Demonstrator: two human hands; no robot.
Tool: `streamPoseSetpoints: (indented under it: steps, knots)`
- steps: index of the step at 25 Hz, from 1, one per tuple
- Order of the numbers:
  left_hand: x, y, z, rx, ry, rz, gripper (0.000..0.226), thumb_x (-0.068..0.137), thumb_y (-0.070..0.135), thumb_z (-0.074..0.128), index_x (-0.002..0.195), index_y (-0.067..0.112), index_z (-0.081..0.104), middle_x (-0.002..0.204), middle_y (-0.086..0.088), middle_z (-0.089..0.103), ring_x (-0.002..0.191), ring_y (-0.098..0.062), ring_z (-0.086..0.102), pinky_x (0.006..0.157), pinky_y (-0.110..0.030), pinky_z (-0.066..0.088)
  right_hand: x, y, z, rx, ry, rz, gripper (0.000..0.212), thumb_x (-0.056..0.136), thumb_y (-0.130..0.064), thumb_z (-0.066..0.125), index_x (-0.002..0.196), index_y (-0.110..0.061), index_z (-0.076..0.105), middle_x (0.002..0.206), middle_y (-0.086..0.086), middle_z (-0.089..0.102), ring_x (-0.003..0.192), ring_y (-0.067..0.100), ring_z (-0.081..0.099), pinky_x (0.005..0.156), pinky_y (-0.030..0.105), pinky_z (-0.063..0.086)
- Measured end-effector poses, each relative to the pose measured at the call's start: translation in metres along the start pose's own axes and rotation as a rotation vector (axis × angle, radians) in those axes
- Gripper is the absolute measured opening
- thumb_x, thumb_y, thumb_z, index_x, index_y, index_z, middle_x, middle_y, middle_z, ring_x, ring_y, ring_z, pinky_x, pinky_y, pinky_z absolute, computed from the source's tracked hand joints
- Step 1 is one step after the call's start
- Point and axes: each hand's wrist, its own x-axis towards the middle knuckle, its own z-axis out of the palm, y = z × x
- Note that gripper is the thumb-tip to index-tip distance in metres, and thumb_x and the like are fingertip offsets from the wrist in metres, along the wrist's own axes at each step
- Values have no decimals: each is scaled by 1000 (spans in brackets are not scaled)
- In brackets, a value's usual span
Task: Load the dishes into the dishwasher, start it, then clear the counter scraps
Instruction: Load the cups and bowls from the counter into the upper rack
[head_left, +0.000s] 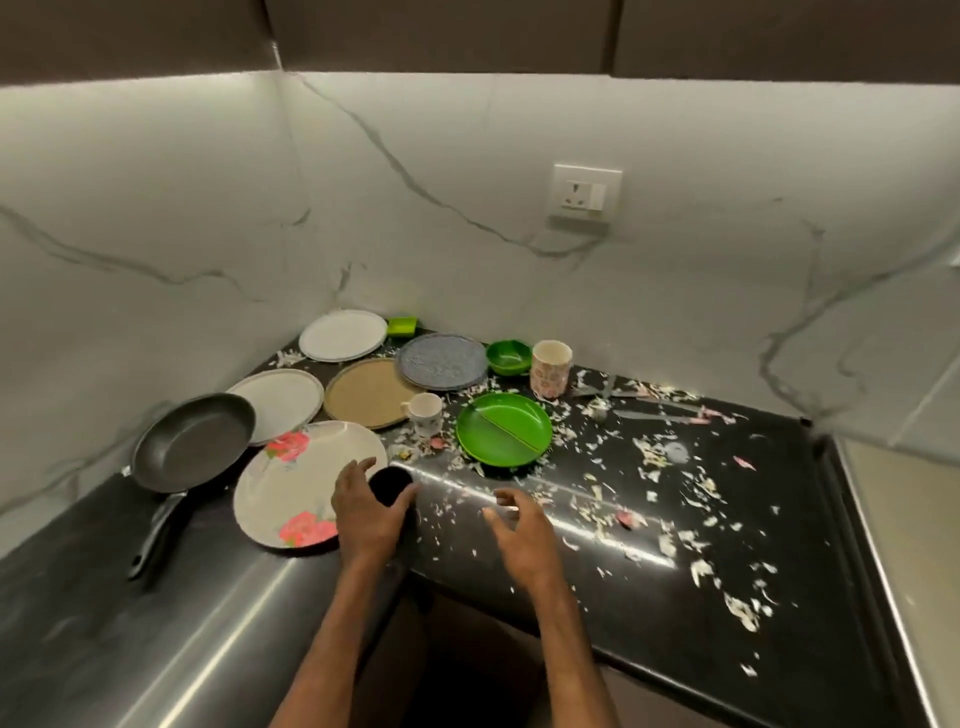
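A KITCHEN CORNER, DISHES UNLOADED: crockery lies across a black counter (623, 639); no dishwasher is in sight.

Largest, at ten o'clock from the hands, is a dark non-stick frying pan (192, 441). Its rim overlaps a white plate (283, 402). It is likely the heaviest piece and best lifted by its handle, which points to seven o'clock.

At nine o'clock, touching the left wrist, sits a floral plate (298, 483), pale with pink roses. It looks stiff, glossy and probably slippery, and its bare rim offers the surest hold.

At one o'clock lies a green divided plate (504, 428). It seems light plastic and should forgive a knock.

At twelve o'clock a tan plate (366, 392) and a blue-grey plate (441, 361) overlap. A small mug (426, 413) stands in front of them, probably breakable, with a handle to hook.

Smallest is a black cup (390, 480), too dark to read in detail. The left hand (366, 512) curls around it.

The right hand (522, 535) hovers at three o'clock, fingers loosely spread, holding nothing. Pale vegetable scraps (654, 457) litter the counter beyond it.
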Motion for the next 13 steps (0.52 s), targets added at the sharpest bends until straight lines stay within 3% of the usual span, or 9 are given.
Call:
streamPoseSetpoints:
  steps: [3, 5, 7, 9, 11, 13]
  knots:
    - [23, -19, 3, 183, -262, 80, 115, 63, 47, 89, 152, 10, 27, 161, -12, 21, 149, -29, 17, 120, -41, 19, 21, -4, 36, 50, -83, 42, 29, 94, -24, 66, 122, -20, 61, 116, -6, 64, 106, 9, 62, 94, 27, 52]
    - [24, -34, 11, 197, -371, 120, 124, 61, 48, 90, 156, 11, 20, 162, -10, 19, 149, -27, 20, 121, -41, 23, 31, -5, 51, 21, -148, 36, 28, 94, -23, 65, 122, -20, 61, 116, -6, 63, 103, 3, 60, 87, 17, 51]
    - [22, -42, 18, 170, -340, 142, 116, 62, 45, 89, 154, 17, 25, 154, -8, 30, 141, -27, 35, 113, -42, 38, 38, -2, 58, -18, -205, 8, 27, 94, -24, 65, 121, -22, 61, 113, -8, 63, 97, -1, 60, 79, 11, 49]
    - [17, -39, 24, 205, -258, 92, 102, 62, 47, 87, 146, 24, 34, 139, -6, 39, 127, -26, 47, 98, -40, 49, 46, 5, 58, -51, -287, -5, 30, 93, -24, 66, 122, -22, 61, 114, -6, 64, 97, 2, 62, 82, 17, 53]
    - [8, -32, 31, 239, -222, 28, 94, 59, 56, 83, 137, 26, 42, 128, -3, 42, 117, -23, 51, 89, -36, 52, 55, 13, 54, -94, -368, -9, 35, 93, -25, 66, 126, -17, 59, 117, -2, 65, 103, 9, 63, 91, 26, 54]
    - [-3, -23, 39, 176, -240, -14, 92, 54, 62, 78, 132, 25, 46, 121, 1, 43, 110, -19, 55, 87, -32, 52, 61, 16, 50, -57, -400, -12, 35, 96, -33, 63, 127, -18, 58, 118, -3, 65, 109, 12, 63, 92, 25, 53]
